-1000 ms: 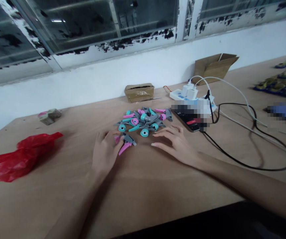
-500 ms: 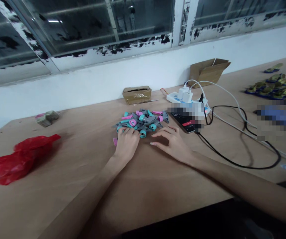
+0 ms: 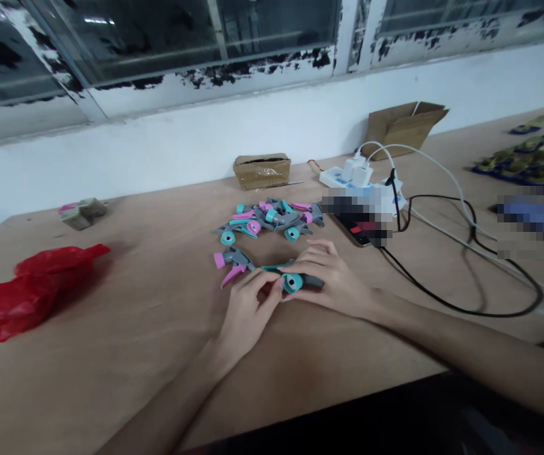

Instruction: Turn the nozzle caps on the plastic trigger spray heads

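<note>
Between both hands, just above or on the table, is a grey trigger spray head point(image 3: 292, 282) with a teal collar. My left hand point(image 3: 247, 308) pinches it at the collar with thumb and fingers. Around its grey body my right hand point(image 3: 335, 278) is closed from the other side, hiding part of it. A grey spray head with a pink trigger and collar point(image 3: 236, 258) lies beside the left fingers. Farther back is a loose pile of grey, teal and pink spray heads point(image 3: 278, 219).
A phone point(image 3: 359, 232) with a black cable point(image 3: 442, 308) lies to the right, near a white power strip point(image 3: 332, 177). Cardboard boxes point(image 3: 262, 174) stand by the wall. A red plastic bag point(image 3: 56, 275) is at left. Gold-and-blue parts point(image 3: 522, 158) sit far right.
My left hand has come back from the pile towards me, and a teal-collared spray head is now held between both hands. A pink-collared one now lies apart from the pile.
</note>
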